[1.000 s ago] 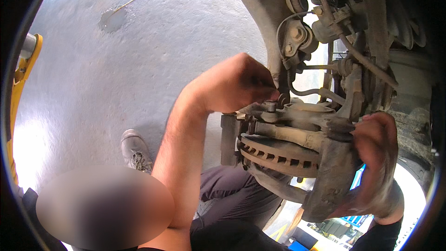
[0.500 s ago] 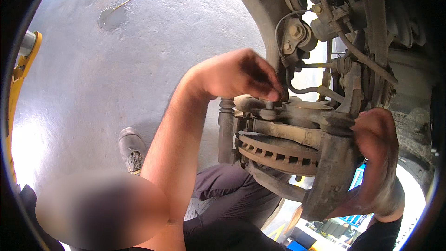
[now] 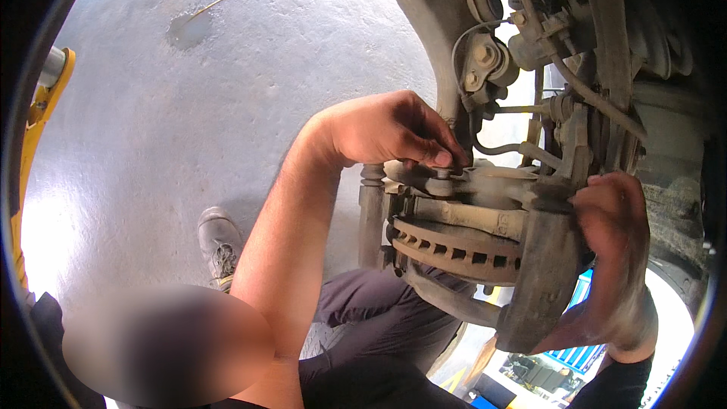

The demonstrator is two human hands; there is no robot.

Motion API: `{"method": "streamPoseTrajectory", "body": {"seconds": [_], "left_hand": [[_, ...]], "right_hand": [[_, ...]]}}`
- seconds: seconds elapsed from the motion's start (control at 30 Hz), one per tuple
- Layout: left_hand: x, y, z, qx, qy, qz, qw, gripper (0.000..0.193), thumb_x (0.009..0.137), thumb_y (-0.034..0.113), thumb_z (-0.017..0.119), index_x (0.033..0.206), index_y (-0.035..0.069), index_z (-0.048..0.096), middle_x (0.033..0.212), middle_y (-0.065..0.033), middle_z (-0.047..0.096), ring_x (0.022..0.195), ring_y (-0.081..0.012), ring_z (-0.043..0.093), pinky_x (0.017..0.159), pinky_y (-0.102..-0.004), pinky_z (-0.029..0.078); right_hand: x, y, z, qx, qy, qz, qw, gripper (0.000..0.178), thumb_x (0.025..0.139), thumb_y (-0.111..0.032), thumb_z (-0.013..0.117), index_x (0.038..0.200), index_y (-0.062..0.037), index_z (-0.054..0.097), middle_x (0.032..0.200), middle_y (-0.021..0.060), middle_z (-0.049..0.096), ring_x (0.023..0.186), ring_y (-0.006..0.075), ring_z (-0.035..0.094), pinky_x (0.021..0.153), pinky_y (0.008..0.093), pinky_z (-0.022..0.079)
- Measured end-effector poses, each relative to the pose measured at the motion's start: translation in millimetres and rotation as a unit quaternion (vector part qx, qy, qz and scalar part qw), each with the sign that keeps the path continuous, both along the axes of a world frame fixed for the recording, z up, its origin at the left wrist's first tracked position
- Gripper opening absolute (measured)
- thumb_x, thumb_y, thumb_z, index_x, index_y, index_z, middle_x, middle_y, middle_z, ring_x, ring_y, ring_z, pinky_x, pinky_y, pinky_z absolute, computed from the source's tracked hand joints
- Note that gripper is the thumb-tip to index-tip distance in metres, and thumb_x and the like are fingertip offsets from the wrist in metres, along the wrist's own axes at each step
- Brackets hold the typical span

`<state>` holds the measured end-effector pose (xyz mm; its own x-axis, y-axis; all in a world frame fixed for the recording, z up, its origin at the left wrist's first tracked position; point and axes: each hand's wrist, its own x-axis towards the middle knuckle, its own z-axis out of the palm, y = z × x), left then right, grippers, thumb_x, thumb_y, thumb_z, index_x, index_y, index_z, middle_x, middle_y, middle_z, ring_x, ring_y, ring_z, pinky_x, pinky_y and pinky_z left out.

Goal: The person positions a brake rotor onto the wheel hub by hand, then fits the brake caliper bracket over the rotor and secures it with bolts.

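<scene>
A dusty brake caliper [image 3: 539, 276] sits over a vented brake disc [image 3: 454, 248] in front of me. From the left, my left hand [image 3: 394, 132] reaches over the caliper's top. Its thumb and fingertips are pinched together at the head of a small bolt [image 3: 443, 174], and they partly cover it. My right hand [image 3: 612, 212] curls against the caliper's right side near its upper edge. Some of its fingers are hidden behind the caliper and in shadow. A ribbed rubber boot [image 3: 372, 174] stands at the caliper's left end.
Behind the caliper are suspension arms, a brake hose [image 3: 500, 149] and a bolted bracket [image 3: 485, 57]. The dark wheel arch [image 3: 413, 0] curves overhead. A yellow lift part [image 3: 39, 121] stands at far left on the grey floor [image 3: 189, 106]. Blue trays [image 3: 572, 356] lie below right.
My left hand has come down slightly, its fingertips now at the bolt head. The caliper appears shifted a little in view. My right hand keeps its place at the caliper's side.
</scene>
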<state>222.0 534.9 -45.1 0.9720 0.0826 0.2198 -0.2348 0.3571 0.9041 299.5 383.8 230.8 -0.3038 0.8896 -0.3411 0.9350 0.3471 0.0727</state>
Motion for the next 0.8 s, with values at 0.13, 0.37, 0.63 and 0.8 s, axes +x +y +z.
{"method": "streamPoseTrajectory", "body": {"seconds": [0.13,0.37,0.63,0.8], "left_hand": [[-1.9,-4.8,7.6,0.047,0.059,0.068,0.995,0.03,0.088,0.026,0.078,0.1,-0.002,0.074,0.08,-0.0053,0.07,0.073,-0.0114,0.061,0.069,-0.0278,0.05],[-19.6,-24.0,24.4,0.016,0.209,0.173,0.962,0.034,0.082,0.032,0.084,0.085,-0.001,0.073,0.07,-0.0018,0.065,0.066,-0.0103,0.055,0.061,-0.028,0.045],[-11.9,-2.1,37.2,0.121,0.173,0.117,0.97,0.029,0.082,0.024,0.085,0.091,-0.001,0.074,0.076,-0.0045,0.07,0.071,-0.0126,0.062,0.066,-0.0293,0.05],[10.5,-12.3,-13.1,-0.118,-0.026,0.014,0.993,0.022,0.084,0.015,0.082,0.098,0.0,0.075,0.086,-0.0065,0.073,0.078,-0.0136,0.064,0.075,-0.0294,0.052]], "right_hand": [[-7.7,-3.5,-3.2,0.016,-0.013,-0.031,0.999,0.088,0.069,-0.062,0.082,0.123,-0.0015,0.05,0.103,0.0107,0.062,0.088,0.0265,0.065,0.088,0.0531,0.042],[-2.5,-2.3,-1.3,-0.001,-0.013,-0.017,1.0,0.068,0.083,-0.058,0.073,0.12,-0.0036,0.054,0.103,0.0094,0.062,0.089,0.0233,0.067,0.09,0.053,0.042],[2.3,0.6,-3.8,-0.011,-0.013,-0.02,1.0,0.055,0.089,-0.054,0.066,0.115,-0.0064,0.058,0.099,0.0068,0.063,0.085,0.0208,0.068,0.087,0.0509,0.043],[-2.0,-3.8,7.1,-0.027,-0.038,-0.025,0.999,0.064,0.071,-0.043,0.081,0.115,-0.0046,0.055,0.107,0.01,0.059,0.086,0.0238,0.065,0.087,0.0535,0.044]]}}
